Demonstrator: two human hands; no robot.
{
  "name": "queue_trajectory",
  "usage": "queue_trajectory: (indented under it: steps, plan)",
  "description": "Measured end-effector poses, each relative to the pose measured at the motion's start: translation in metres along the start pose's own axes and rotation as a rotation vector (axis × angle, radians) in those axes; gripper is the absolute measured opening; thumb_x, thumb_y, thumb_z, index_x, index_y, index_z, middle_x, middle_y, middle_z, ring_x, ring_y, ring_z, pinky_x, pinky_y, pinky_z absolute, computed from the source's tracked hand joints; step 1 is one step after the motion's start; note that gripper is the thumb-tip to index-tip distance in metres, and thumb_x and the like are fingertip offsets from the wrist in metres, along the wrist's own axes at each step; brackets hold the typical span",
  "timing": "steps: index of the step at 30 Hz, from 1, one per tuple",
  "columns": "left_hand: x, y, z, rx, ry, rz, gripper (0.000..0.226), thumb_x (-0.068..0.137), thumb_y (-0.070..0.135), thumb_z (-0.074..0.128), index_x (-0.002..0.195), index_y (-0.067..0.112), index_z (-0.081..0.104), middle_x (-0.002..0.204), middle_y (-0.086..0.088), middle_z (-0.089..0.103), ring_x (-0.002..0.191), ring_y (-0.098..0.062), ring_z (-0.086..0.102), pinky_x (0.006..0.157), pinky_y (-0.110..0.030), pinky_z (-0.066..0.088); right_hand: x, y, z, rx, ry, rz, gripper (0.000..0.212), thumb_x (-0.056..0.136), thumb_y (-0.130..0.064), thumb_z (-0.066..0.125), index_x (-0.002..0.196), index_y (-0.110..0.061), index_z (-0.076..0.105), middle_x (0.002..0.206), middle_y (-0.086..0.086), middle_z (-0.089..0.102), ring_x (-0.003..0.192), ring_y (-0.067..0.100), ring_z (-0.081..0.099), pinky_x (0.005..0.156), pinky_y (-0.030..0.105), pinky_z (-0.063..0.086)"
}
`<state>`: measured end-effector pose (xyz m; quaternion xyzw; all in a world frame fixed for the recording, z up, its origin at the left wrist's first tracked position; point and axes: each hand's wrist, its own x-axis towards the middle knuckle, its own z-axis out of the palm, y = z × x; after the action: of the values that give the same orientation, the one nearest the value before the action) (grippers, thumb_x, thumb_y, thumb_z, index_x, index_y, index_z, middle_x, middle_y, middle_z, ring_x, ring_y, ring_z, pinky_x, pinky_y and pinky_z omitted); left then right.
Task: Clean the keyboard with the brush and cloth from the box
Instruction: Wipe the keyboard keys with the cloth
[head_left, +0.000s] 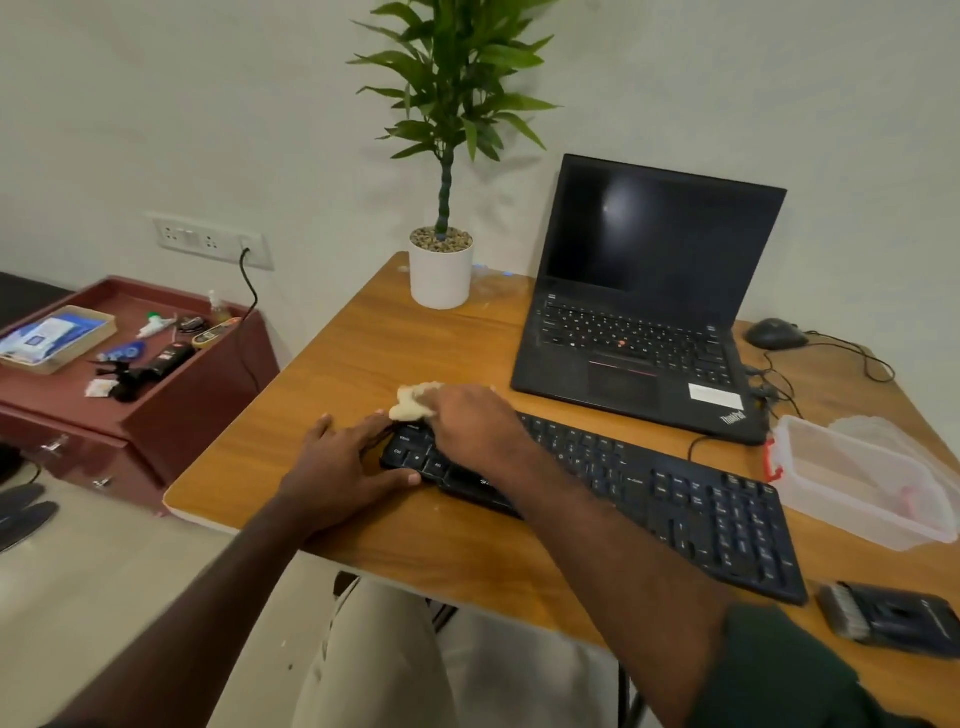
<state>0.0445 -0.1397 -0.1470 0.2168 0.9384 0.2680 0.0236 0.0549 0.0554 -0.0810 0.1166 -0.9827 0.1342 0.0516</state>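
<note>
Two hands at the keyboard's left end

Keyboard (649, 499): black, lies slantwise across the wooden table (363, 353), in front of the laptop.
Cloth (413, 402): pale, bunched, on the keyboard's far-left corner; only a lump shows past the fingers.
Right hand (470, 423): palm down over the left keys, grip closed on the cloth, pressing it to the keys.
Left hand (343, 467): flat on the table at the keyboard's left edge, fingers straight and spread, thumb along the near edge; grip open, holding nothing.
Brush (891, 618): dark, bristles to the left, lies on the table just beside the keyboard's right end, untouched.
Box (857, 480): clear plastic with a red clasp, open, right of the keyboard; its lid leans behind it.

Further out: laptop (649, 301) open with screen dark; mouse (775, 333) at its right, cable trailing; potted plant (441, 260) at the table's far edge. Left of the table, a maroon cabinet (197, 395) with small clutter on top.
</note>
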Motion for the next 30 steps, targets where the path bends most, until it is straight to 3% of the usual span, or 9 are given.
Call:
queue_trajectory:
  steps: [6, 11, 13, 17, 21, 23, 26, 28, 30]
  plan:
    - [0.003, -0.003, 0.001, -0.135, 0.081, 0.026, 0.096, 0.065, 0.082, 0.055, 0.142, 0.029, 0.029, 0.119, 0.012, 0.064, 0.115, -0.017, 0.061, 0.119, -0.050, 0.018, -0.025, -0.022, 0.011, -0.081, -0.151, -0.191, 0.044, 0.103, -0.024, 0.050, 0.147, -0.025, 0.050, 0.153, 0.009, 0.047, 0.131, 0.033, 0.048, 0.103, 0.045, 0.043]
    - [0.004, -0.007, 0.004, -0.007, -0.002, 0.085, 0.098, 0.074, 0.079, 0.044, 0.156, 0.044, 0.004, 0.150, 0.013, 0.047, 0.139, -0.006, 0.042, 0.118, -0.054, 0.012, -0.042, -0.011, 0.013, 0.096, -0.247, -0.204, 0.043, 0.103, -0.028, 0.051, 0.146, -0.027, 0.052, 0.157, 0.008, 0.044, 0.135, 0.034, 0.047, 0.114, 0.050, 0.037]
    - [0.005, -0.009, 0.004, 0.034, -0.026, 0.099, 0.089, 0.075, 0.083, 0.038, 0.152, 0.053, 0.005, 0.154, 0.015, 0.040, 0.144, -0.005, 0.033, 0.119, -0.055, 0.009, -0.049, -0.006, 0.005, 0.222, -0.237, -0.170, 0.040, 0.103, -0.027, 0.054, 0.142, -0.026, 0.057, 0.148, 0.003, 0.056, 0.128, 0.026, 0.054, 0.111, 0.041, 0.039]
    - [0.006, -0.012, 0.004, 0.080, -0.025, 0.108, 0.082, 0.072, 0.086, 0.036, 0.147, 0.057, 0.021, 0.159, 0.016, 0.031, 0.148, -0.003, 0.020, 0.118, -0.053, 0.006, -0.059, 0.001, -0.008, 0.506, -0.236, -0.033, 0.014, 0.101, -0.025, 0.057, 0.103, -0.024, 0.071, 0.092, -0.010, 0.068, 0.085, 0.009, 0.060, 0.074, 0.030, 0.045]
    - [0.004, -0.007, 0.004, 0.064, -0.028, 0.069, 0.095, 0.063, 0.101, 0.023, 0.147, 0.056, 0.025, 0.159, 0.018, 0.031, 0.148, -0.001, 0.018, 0.121, -0.050, 0.002, -0.067, 0.020, -0.014, 0.729, -0.249, 0.112, 0.021, 0.104, -0.024, 0.054, 0.089, -0.022, 0.070, 0.088, -0.003, 0.068, 0.083, 0.011, 0.061, 0.072, 0.031, 0.047]
    - [0.004, -0.003, 0.003, 0.045, -0.017, 0.042, 0.100, 0.061, 0.102, 0.023, 0.148, 0.053, 0.028, 0.158, 0.017, 0.032, 0.148, -0.001, 0.019, 0.121, -0.048, 0.001, -0.066, 0.030, -0.020, 0.987, -0.176, 0.266, 0.022, 0.105, -0.024, 0.053, 0.099, -0.017, 0.073, 0.096, 0.006, 0.074, 0.086, 0.018, 0.067, 0.067, 0.030, 0.052]
    - [0.003, 0.003, 0.001, 0.020, -0.004, 0.012, 0.095, 0.065, 0.098, 0.033, 0.148, 0.051, 0.032, 0.158, 0.013, 0.035, 0.147, -0.001, 0.021, 0.122, -0.046, 0.000, -0.055, 0.043, -0.030, 1.233, 0.162, 0.413, 0.027, 0.106, -0.024, 0.051, 0.120, -0.010, 0.068, 0.107, 0.010, 0.075, 0.093, 0.024, 0.074, 0.056, 0.029, 0.057]
    - [0.002, 0.004, 0.001, 0.026, -0.005, 0.009, 0.095, 0.065, 0.098, 0.031, 0.148, 0.051, 0.031, 0.158, 0.010, 0.035, 0.147, -0.003, 0.022, 0.122, -0.046, 0.001, -0.046, 0.049, -0.031, 0.967, 0.380, 0.323, 0.028, 0.105, -0.022, 0.052, 0.129, -0.015, 0.065, 0.104, -0.003, 0.073, 0.084, 0.003, 0.071, 0.058, 0.020, 0.055]
    - [0.002, 0.006, 0.000, 0.030, -0.011, 0.005, 0.097, 0.064, 0.099, 0.029, 0.148, 0.051, 0.031, 0.158, 0.008, 0.035, 0.147, -0.004, 0.022, 0.122, -0.047, 0.001, -0.041, 0.045, -0.025, 0.703, 0.369, 0.184, 0.036, 0.103, -0.016, 0.055, 0.138, -0.017, 0.059, 0.107, -0.009, 0.071, 0.074, -0.009, 0.061, 0.061, 0.014, 0.051]
